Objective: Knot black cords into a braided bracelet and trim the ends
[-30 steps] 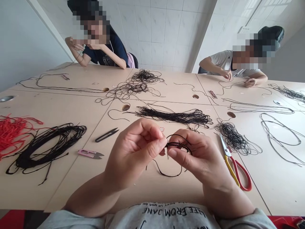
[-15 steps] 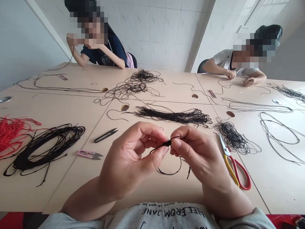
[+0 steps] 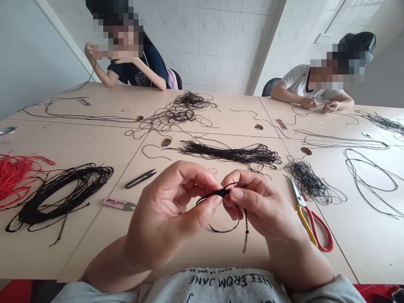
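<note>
Between my two hands is a thin black cord (image 3: pixel 222 192) with a thick knotted part in the middle. My left hand (image 3: pixel 179 206) pinches the left side of the knot between thumb and fingertips. The thumb and forefinger of my right hand (image 3: pixel 259 202) grip its right side. Below the hands hangs a loop of the same cord, and a short beaded-looking tail with small knots drops from the right hand. The inner fingers of both hands are partly hidden.
Red-and-yellow scissors (image 3: pixel 312 223) lie right of my right hand. Black snips (image 3: pixel 140 179), pink snips (image 3: pixel 118 204), a black cord coil (image 3: pixel 31 210) and red cords (image 3: pixel 15 179) lie left. A black cord bundle (image 3: pixel 230 152) lies ahead. Two people sit across the table, handling cords.
My fingers have shifted slightly on the knot, showing more of it. A small cord loop now stands above it, and the knotted tail hangs lower from my right hand.
</note>
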